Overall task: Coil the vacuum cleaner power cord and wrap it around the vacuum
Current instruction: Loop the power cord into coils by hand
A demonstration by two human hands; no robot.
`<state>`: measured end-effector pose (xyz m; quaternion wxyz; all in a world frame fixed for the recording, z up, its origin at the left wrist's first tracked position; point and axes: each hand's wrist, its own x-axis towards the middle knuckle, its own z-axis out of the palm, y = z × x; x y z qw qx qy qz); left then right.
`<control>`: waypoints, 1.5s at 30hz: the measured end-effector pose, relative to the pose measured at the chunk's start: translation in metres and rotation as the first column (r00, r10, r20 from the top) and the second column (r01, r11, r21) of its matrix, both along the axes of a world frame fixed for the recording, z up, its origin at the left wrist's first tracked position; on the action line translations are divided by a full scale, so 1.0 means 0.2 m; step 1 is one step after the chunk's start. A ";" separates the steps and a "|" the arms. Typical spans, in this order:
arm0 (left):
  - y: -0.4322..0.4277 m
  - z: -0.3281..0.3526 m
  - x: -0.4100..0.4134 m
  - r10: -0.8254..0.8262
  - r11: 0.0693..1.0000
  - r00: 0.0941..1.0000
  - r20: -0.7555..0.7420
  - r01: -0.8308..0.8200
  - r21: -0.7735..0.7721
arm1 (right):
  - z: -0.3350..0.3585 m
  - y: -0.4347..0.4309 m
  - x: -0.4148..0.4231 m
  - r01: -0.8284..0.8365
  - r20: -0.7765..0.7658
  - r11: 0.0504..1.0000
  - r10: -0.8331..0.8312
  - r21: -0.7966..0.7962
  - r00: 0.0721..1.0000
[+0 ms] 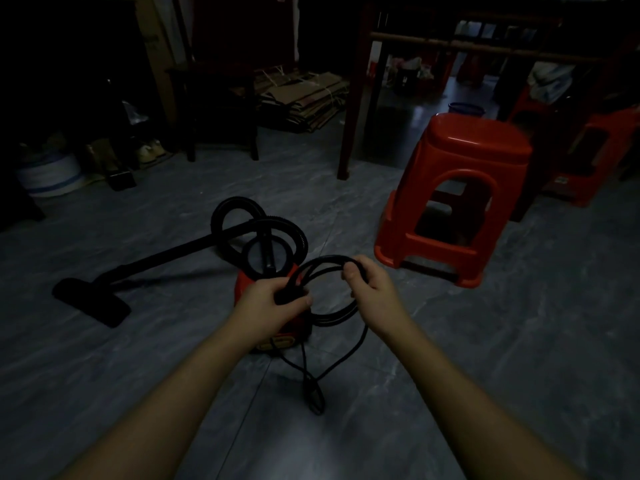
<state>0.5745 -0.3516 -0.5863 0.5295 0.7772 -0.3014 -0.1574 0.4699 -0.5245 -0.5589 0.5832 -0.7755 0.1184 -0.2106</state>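
Both hands, left hand (273,299) and right hand (367,289), are gripping the looped black power cord (325,263) above the red vacuum (294,327); light and limp, it is probably best pinched where loops cross; its tail is trailing floorward.

Both bare forearms reach forward from the lower corners and converge toward the middle. The left hand (270,301) is curled, thumb on top, gripping the cord (322,261); the right hand (372,289), just beside it, pinches the same cord between thumb and curled fingers
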 end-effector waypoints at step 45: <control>-0.17 -0.06 -0.32 0.131 0.991 0.977 0.169 -0.130 -0.020 | -0.01 -0.17 -0.09 0.061 -0.014 0.984 -0.064 -0.167 0.998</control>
